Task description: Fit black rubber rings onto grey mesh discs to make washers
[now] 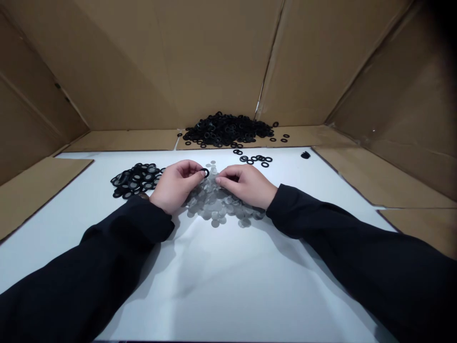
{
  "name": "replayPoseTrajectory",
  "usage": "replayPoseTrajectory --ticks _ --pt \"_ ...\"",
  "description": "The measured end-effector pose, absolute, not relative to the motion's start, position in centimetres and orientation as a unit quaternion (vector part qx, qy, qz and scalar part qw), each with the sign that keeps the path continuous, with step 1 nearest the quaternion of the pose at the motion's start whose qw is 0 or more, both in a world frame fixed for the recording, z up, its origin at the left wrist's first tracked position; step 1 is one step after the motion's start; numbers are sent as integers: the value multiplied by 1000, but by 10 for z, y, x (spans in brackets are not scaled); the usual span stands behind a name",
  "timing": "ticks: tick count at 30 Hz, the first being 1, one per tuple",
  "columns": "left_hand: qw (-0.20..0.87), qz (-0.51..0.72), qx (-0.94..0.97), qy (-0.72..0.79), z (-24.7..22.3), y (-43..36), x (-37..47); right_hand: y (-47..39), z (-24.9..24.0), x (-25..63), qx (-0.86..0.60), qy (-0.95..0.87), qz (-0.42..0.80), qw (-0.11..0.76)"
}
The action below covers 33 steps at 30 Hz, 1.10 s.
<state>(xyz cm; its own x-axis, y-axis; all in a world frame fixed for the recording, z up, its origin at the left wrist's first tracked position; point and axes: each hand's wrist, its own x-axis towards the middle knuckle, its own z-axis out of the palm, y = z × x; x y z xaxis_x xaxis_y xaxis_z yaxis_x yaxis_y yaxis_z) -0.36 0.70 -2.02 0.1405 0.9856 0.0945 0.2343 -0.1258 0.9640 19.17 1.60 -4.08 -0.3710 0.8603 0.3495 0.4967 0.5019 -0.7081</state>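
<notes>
Between the thumb and fingers of my left hand [180, 183] is a black ring [205, 173], held up over a heap of small translucent grey discs [217, 202]. My right hand [246, 183] is just across from it, its thumb and forefinger pinched together above the same heap. A disc seems to be at those fingertips, but it is too small to make out surely. Left of my left hand lies a pile of black rings with grey discs in them [135, 178].
A large mound of black rings [228, 129] rests against the cardboard back wall [143, 71]. Several loose rings [257, 159] lie in front of it on the white table [228, 286]. A small black lump [305, 155] sits at the right. Cardboard walls enclose the sides.
</notes>
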Motion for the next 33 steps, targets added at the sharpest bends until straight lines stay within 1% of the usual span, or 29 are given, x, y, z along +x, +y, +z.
replayPoseTrajectory --ticks 9,18,22,24,29,33 --pt "415 409 642 498 -22 9 -5 15 -39 190 -430 -785 245 373" --pt "456 375 656 470 -19 7 -5 10 -31 185 -473 -751 271 373" --pt "459 370 658 468 -16 5 -3 10 -32 185 -487 -745 263 372" --pt "457 369 662 465 -16 5 -3 10 -33 184 -482 -743 266 380" --pt "446 366 680 452 -15 5 -4 10 -36 182 -412 -737 333 420" --pt "421 353 703 452 -17 5 -3 7 -32 180 -429 -743 306 414"
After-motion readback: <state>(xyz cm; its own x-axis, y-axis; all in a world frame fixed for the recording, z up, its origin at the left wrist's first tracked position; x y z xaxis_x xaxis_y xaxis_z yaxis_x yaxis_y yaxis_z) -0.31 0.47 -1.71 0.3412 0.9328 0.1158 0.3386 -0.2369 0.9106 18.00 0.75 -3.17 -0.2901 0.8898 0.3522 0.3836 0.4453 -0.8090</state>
